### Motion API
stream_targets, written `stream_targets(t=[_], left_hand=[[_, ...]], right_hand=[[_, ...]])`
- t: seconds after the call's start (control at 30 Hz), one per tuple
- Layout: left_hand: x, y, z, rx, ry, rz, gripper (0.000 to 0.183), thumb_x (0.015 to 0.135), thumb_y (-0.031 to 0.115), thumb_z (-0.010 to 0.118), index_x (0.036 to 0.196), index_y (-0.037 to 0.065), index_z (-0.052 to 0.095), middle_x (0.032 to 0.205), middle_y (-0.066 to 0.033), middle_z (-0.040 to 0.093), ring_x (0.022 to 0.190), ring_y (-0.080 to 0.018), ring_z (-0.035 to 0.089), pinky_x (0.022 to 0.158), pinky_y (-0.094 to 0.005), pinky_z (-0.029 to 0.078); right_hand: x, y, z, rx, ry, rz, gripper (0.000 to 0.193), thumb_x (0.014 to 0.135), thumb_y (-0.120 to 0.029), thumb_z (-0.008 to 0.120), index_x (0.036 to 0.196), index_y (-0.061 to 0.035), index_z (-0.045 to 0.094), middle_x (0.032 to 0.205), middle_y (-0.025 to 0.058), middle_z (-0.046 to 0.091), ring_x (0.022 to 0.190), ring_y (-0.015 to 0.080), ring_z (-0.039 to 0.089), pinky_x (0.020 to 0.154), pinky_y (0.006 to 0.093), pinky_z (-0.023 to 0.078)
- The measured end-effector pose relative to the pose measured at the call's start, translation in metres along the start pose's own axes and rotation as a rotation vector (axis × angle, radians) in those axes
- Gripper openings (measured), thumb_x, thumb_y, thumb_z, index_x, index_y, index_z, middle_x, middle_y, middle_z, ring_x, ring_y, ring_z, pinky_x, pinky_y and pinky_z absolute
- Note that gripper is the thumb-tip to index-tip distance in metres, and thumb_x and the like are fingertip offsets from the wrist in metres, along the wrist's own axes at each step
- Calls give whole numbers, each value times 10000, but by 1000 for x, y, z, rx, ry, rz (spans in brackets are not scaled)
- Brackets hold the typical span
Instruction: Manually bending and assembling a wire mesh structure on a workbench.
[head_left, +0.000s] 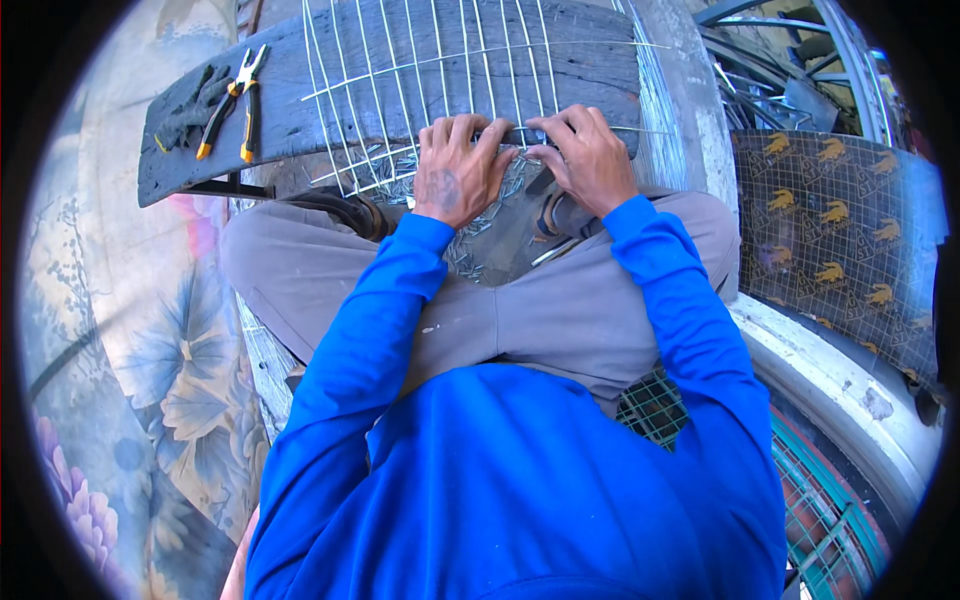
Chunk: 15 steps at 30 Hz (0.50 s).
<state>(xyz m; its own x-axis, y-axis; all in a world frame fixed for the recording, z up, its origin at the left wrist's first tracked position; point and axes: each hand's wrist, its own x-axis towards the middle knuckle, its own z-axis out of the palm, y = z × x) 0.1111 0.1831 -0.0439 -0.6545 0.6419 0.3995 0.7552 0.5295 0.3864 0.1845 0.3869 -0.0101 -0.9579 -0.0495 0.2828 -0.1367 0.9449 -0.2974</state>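
Thin pale metal wires laid lengthwise and crosswise form a wire grid (441,60) on a dark wooden bench (590,80). My left hand (460,168) is closed over the near edge of the bench, its fingers curled onto the grid's wires. Just to its right, my right hand (587,160) is closed too, thumb and fingers pinching at a crosswise wire. The two hands' thumbs point toward each other with a small gap between. Exactly how the fingertips grip the wire is partly hidden.
At the bench's left end lie pliers (236,104) with orange-and-black handles, beside a dark glove (192,110). Many short wire offcuts (470,250) litter the ground between my legs. Bundled long wires (655,110) run past the bench's right end. A patterned dark sheet (830,220) stands at right.
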Motion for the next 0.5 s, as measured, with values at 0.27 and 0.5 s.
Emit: stream_targets(t=[0.27, 0.5], left_hand=[[1, -2, 6, -20, 74, 35, 279, 966, 326, 727, 1202, 184, 685, 1101, -66, 608, 1029, -287, 568, 879, -463, 439], [-4, -3, -5, -45, 20, 4, 390, 954, 336, 758, 1314, 219, 667, 1163, -67, 624, 1096, -281, 575, 975, -465, 416]], right_hand=[[1, 0, -3, -19, 8, -22, 312, 878, -274, 823, 1167, -189, 742, 986, 50, 616, 960, 273, 635, 797, 416, 571], [3, -1, -5, -33, -53, -16, 302, 883, -308, 816, 1144, -175, 743, 1009, 51, 612, 996, 277, 634, 828, 421, 576]])
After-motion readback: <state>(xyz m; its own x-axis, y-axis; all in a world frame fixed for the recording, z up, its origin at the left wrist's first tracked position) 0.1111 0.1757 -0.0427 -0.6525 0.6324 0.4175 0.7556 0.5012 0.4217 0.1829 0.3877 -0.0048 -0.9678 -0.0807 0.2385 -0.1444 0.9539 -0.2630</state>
